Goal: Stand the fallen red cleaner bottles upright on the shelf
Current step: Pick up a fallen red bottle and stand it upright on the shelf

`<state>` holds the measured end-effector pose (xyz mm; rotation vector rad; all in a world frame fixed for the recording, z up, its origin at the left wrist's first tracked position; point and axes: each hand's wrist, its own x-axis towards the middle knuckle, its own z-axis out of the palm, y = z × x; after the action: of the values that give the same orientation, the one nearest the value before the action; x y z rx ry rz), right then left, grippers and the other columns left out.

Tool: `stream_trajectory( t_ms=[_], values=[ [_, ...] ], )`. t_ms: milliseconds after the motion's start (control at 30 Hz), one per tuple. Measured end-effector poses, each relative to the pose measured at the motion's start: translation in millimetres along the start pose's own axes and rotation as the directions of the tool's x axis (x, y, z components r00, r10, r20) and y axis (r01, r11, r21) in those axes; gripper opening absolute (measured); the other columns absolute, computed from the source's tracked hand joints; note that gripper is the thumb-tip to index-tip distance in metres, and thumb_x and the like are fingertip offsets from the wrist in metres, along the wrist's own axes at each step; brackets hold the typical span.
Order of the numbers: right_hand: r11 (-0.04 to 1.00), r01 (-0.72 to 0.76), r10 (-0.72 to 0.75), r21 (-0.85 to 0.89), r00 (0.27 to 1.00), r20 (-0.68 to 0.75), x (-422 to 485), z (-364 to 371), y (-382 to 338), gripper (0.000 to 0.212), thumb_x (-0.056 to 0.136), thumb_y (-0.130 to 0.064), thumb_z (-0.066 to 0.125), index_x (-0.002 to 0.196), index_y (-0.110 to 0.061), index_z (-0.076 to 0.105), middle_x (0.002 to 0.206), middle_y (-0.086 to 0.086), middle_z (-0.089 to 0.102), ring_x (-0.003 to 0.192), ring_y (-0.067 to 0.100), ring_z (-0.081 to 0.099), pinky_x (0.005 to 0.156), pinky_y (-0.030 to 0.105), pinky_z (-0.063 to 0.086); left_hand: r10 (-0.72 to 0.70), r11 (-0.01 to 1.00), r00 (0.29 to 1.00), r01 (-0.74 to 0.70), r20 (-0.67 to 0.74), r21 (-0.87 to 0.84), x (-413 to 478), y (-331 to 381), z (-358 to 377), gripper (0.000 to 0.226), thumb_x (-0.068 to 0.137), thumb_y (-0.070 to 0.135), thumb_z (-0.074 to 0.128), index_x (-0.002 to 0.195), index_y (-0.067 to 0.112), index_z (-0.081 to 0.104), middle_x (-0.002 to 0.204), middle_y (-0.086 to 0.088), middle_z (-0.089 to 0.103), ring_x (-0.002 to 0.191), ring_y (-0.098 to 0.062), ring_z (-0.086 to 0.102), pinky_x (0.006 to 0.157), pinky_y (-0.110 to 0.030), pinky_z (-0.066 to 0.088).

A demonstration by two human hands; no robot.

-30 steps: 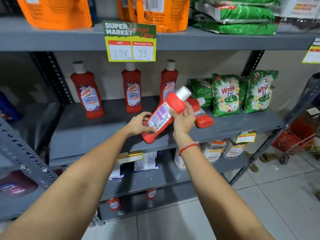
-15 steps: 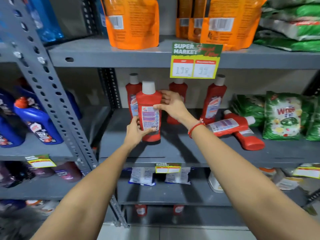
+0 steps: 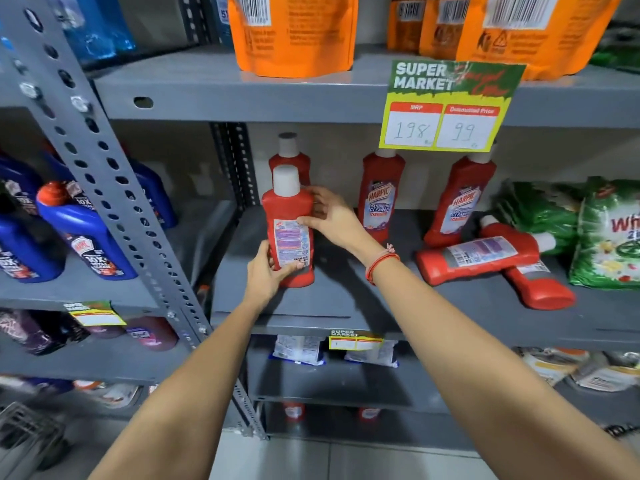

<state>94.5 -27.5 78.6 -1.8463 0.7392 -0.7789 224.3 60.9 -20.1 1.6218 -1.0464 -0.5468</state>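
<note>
My left hand (image 3: 268, 271) grips bottle (image 3: 291, 233) base, right hand (image 3: 329, 216) its shoulder; stiff, slick plastic, likely heavy. Two fallen bottles (image 3: 478, 259) at three o'clock.

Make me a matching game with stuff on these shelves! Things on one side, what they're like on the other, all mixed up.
Things:
1. Red bottle between the hands
2. Two red bottles near the green bags
3. Blue bottle
4. Orange pouch

What they're like:
A. Lying down, one across the other
B. On the top shelf, above the red bottles
C. Standing upright, back label facing the camera
D. On the next rack, to the left

Pairs: 1-C, 2-A, 3-D, 4-B
</note>
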Motion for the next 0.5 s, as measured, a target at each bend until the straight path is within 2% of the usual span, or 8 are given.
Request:
stream_trajectory(
  t_ms=[67, 133, 200, 233, 300, 333, 433, 500],
  values=[
    [0.999, -0.002, 0.001, -0.047, 1.000, -0.013, 0, 2, 0, 0.066, 0.073, -0.008, 0.076, 0.130, -0.006, 0.043, 0.127, 0.018, 0.058, 0.112, 0.028, 0.059, 0.098, 0.036, 0.048, 0.000, 1.000, 0.999, 0.000, -0.052, -0.015, -5, -1, 5, 0.060, 0.069, 0.020, 0.080, 0.119, 0.012, 0.047, 0.109, -0.004, 0.064, 0.091, -0.007, 0.062, 0.085, -0.021, 0.052],
    [0.994, 0.001, -0.007, -0.109, 0.998, -0.060, 1, 7, 0, 0.067, 0.070, -0.018, 0.080, 0.128, -0.009, 0.046, 0.124, 0.016, 0.061, 0.110, 0.028, 0.061, 0.098, 0.039, 0.049, -0.004, 1.000, 0.980, 0.005, -0.199, 0.007, -16, -1, 16, 0.066, 0.070, 0.025, 0.078, 0.126, 0.014, 0.044, 0.118, -0.004, 0.055, 0.104, -0.015, 0.057, 0.095, -0.032, 0.046],
    [0.984, 0.006, -0.031, -0.180, 0.990, -0.137, 2, 14, -1, 0.066, 0.068, -0.026, 0.081, 0.124, -0.010, 0.050, 0.120, 0.015, 0.063, 0.111, 0.031, 0.059, 0.099, 0.045, 0.048, -0.032, 0.999, 0.937, 0.028, -0.347, -0.017, -32, 4, 32, 0.067, 0.074, 0.024, 0.075, 0.130, 0.011, 0.041, 0.119, -0.007, 0.048, 0.110, -0.020, 0.051, 0.099, -0.031, 0.040],
    [0.976, 0.015, -0.053, -0.219, 0.984, -0.171, 2, 17, -2, 0.065, 0.067, -0.028, 0.081, 0.122, -0.009, 0.051, 0.117, 0.015, 0.064, 0.110, 0.032, 0.059, 0.098, 0.044, 0.048, -0.039, 0.999, 0.922, 0.031, -0.385, -0.026, -41, 8, 41, 0.066, 0.075, 0.022, 0.074, 0.131, 0.009, 0.040, 0.119, -0.010, 0.047, 0.111, -0.022, 0.049, 0.099, -0.025, 0.037],
    [0.951, 0.051, -0.127, -0.306, 0.964, -0.234, 0, 23, -8, 0.060, 0.067, -0.028, 0.081, 0.115, -0.006, 0.053, 0.111, 0.016, 0.067, 0.103, 0.034, 0.061, 0.091, 0.037, 0.050, -0.055, 0.998, 0.919, 0.040, -0.390, -0.046, -51, 15, 58, 0.067, 0.075, 0.019, 0.073, 0.132, 0.006, 0.040, 0.123, -0.014, 0.046, 0.115, -0.024, 0.047, 0.093, -0.014, 0.031],
    [0.937, 0.062, -0.160, -0.343, 0.951, -0.265, -1, 27, -10, 0.058, 0.067, -0.028, 0.080, 0.113, -0.005, 0.052, 0.108, 0.016, 0.067, 0.098, 0.034, 0.063, 0.085, 0.035, 0.051, -0.076, 0.996, 0.925, 0.055, -0.373, -0.066, -51, 16, 63, 0.070, 0.074, 0.019, 0.074, 0.133, 0.006, 0.038, 0.126, -0.013, 0.045, 0.117, -0.024, 0.046, 0.093, -0.016, 0.032],
    [0.939, 0.064, -0.172, -0.337, 0.938, -0.302, -6, 35, -16, 0.059, 0.062, -0.032, 0.082, 0.107, -0.007, 0.053, 0.102, 0.014, 0.068, 0.089, 0.031, 0.066, 0.077, 0.035, 0.054, -0.140, 0.988, 0.922, 0.109, -0.362, -0.106, -42, 20, 66, 0.067, 0.071, 0.024, 0.073, 0.129, 0.013, 0.042, 0.124, -0.012, 0.049, 0.112, -0.026, 0.051, 0.093, -0.037, 0.043],
    [0.952, 0.053, -0.133, -0.301, 0.958, -0.253, -6, 35, -16, 0.058, 0.059, -0.038, 0.084, 0.101, -0.009, 0.056, 0.098, 0.008, 0.068, 0.085, 0.023, 0.065, 0.074, 0.029, 0.052, -0.119, 0.992, 0.925, 0.101, -0.360, -0.069, -35, 18, 61, 0.057, 0.072, 0.027, 0.073, 0.121, 0.011, 0.048, 0.114, -0.013, 0.052, 0.104, -0.025, 0.053, 0.085, -0.029, 0.040]
  ],
)
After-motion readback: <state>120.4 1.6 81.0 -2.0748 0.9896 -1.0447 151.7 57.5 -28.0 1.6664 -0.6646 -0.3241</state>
